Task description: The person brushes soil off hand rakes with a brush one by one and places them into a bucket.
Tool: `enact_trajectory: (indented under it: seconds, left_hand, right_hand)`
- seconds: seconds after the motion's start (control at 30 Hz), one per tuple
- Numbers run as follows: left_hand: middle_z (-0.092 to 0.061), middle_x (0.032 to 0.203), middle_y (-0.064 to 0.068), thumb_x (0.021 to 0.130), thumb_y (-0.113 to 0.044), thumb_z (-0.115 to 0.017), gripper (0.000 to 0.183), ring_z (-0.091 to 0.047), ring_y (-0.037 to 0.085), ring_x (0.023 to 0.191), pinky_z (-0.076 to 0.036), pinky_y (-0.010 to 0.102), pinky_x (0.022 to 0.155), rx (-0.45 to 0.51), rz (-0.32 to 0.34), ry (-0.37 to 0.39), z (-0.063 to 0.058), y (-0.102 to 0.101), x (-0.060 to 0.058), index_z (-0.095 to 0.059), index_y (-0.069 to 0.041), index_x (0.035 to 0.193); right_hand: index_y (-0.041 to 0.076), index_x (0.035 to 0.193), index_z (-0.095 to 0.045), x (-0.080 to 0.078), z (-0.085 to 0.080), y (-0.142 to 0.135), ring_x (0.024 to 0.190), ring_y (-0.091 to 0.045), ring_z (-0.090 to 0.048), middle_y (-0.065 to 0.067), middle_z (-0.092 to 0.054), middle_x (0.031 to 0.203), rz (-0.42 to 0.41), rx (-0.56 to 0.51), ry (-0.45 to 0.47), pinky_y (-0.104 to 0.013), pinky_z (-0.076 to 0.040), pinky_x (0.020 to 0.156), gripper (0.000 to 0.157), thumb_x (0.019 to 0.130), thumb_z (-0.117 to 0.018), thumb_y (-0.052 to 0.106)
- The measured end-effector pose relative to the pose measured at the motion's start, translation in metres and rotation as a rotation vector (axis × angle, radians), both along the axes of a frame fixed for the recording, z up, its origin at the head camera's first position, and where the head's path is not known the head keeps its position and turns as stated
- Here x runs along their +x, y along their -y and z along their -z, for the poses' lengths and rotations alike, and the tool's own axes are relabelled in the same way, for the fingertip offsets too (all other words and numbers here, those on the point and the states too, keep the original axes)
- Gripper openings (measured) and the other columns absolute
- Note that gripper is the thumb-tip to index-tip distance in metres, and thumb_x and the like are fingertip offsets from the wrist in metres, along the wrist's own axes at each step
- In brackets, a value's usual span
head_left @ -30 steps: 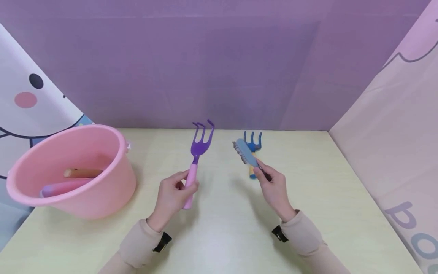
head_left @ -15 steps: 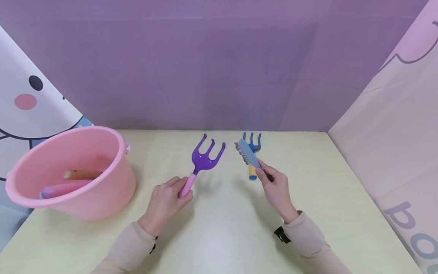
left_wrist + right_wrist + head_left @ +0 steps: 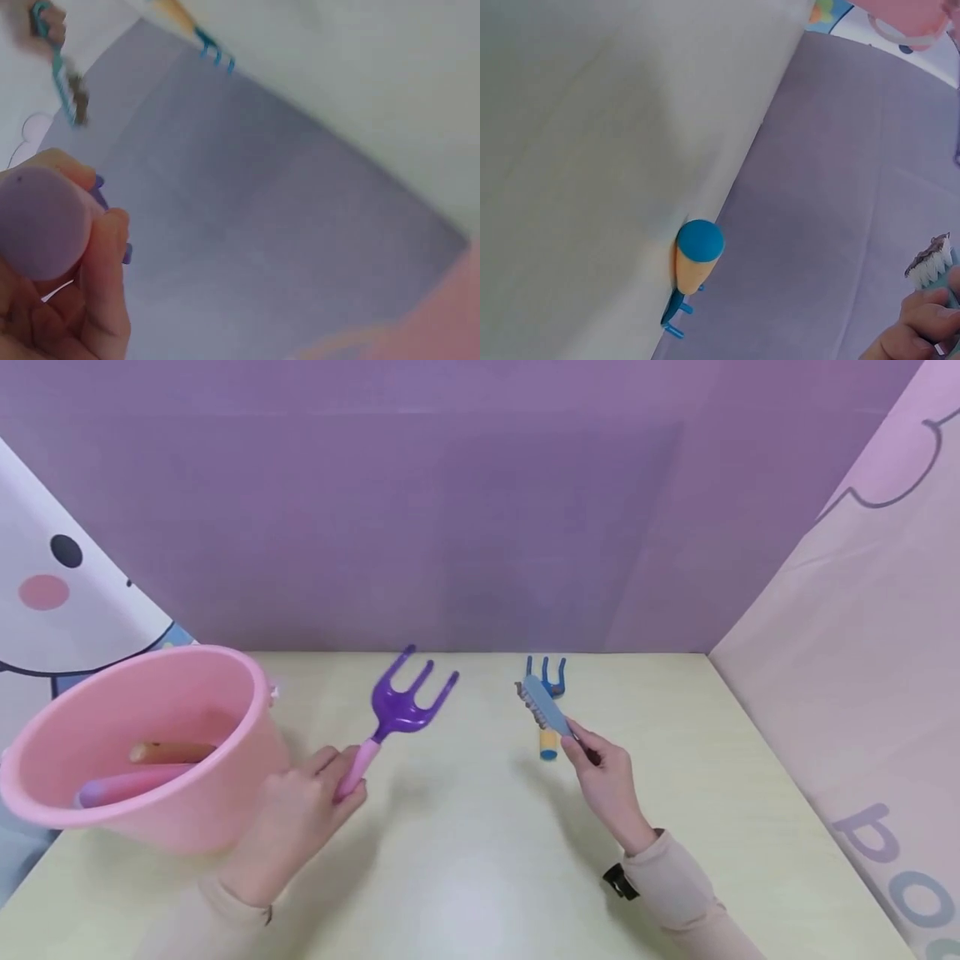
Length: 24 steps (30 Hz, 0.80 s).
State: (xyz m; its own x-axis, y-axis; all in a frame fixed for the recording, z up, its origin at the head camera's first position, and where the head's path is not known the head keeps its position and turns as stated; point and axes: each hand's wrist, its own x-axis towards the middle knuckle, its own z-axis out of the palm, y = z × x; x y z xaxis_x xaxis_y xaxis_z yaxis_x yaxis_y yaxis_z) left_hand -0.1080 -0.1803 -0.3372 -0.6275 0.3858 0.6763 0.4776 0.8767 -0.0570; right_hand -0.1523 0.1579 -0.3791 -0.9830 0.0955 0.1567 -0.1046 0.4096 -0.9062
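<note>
My left hand [image 3: 307,802] grips the pink handle of a purple three-pronged hand rake [image 3: 401,706], held above the table just right of the pink bucket. In the left wrist view the butt of the rake's handle [image 3: 45,221] faces the camera. My right hand [image 3: 609,781] holds a blue brush [image 3: 546,703] by its handle, bristles turned to the left. Brown dirt clings to the bristles [image 3: 930,259]. Behind the brush lies a blue hand rake with a yellow handle [image 3: 548,743] on the table, partly hidden by the brush in the head view.
The pink bucket [image 3: 187,814] stands at the left of the table. Inside it are a tan-handled thing [image 3: 171,752] and a pink-purple handle [image 3: 131,783]. A purple wall [image 3: 450,527] closes off the back, and printed panels flank both sides.
My left hand has carried the purple rake left, toward the bucket, and its prongs have swung to face up and right. My right hand with the brush has hardly moved.
</note>
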Motion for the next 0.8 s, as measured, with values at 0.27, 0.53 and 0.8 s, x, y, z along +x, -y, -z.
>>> enact_trajectory:
  seconds: [0.27, 0.53, 0.8]
  left_hand:
    - [-0.054, 0.062, 0.012, 0.091, -0.047, -0.031, 0.061, -0.039, 0.022, 0.041, -0.025, 0.032, 0.039, 0.043, -0.136, -0.185, -0.052, 0.036, 0.013, -0.065, 0.003, 0.086]
    - [-0.050, 0.059, 0.020, 0.091, -0.043, -0.046, 0.053, -0.040, 0.031, 0.042, -0.025, 0.030, 0.035, 0.139, -0.259, -0.174, -0.087, 0.086, 0.020, -0.058, 0.006, 0.072]
    - [-0.047, 0.056, 0.021, 0.071, -0.006, -0.074, 0.046, -0.042, 0.027, 0.046, -0.045, 0.041, 0.042, 0.076, -0.453, 0.302, -0.095, 0.136, 0.004, -0.054, 0.018, 0.105]
  right_hand:
    - [0.006, 0.123, -0.058, -0.001, 0.001, 0.005, 0.053, -0.007, -0.038, -0.017, -0.061, 0.088, -0.014, -0.003, 0.036, -0.020, -0.033, 0.046, 0.035, 0.091, -0.056, 0.020]
    - [0.008, 0.124, -0.057, -0.006, 0.002, 0.002, 0.056, -0.009, -0.041, -0.018, -0.063, 0.107, -0.030, 0.026, 0.044, -0.020, -0.033, 0.047, 0.036, 0.091, -0.056, 0.021]
    - [0.008, 0.124, -0.057, -0.004, 0.005, -0.002, 0.054, -0.008, -0.038, -0.019, -0.064, 0.101, -0.015, 0.018, 0.057, -0.020, -0.033, 0.046, 0.035, 0.091, -0.056, 0.019]
